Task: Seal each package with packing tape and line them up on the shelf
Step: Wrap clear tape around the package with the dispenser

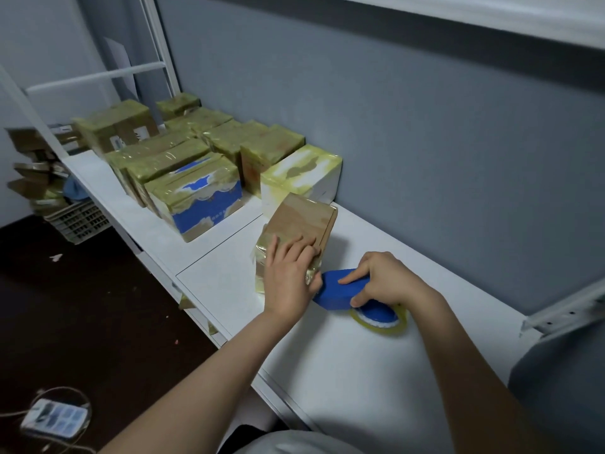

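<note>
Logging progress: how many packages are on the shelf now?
10 distinguishable: five along the wall, ending at the white box; four in the front row, ending at the blue-printed box; one brown package under the left hand. More may be hidden.

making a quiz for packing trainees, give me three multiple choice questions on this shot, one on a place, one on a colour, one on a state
1. Where is the brown package?
A) in a bag
B) on the shelf, near the white box
C) on a chair

2. What colour is the dispenser?
A) red
B) blue
C) black

3. What is the right hand doing?
A) gripping the dispenser
B) hanging empty
C) holding scissors

Answers:
1 B, it rests on the white shelf under the left hand.
2 B, its body is plainly blue.
3 A, the fingers curl round it.
</note>
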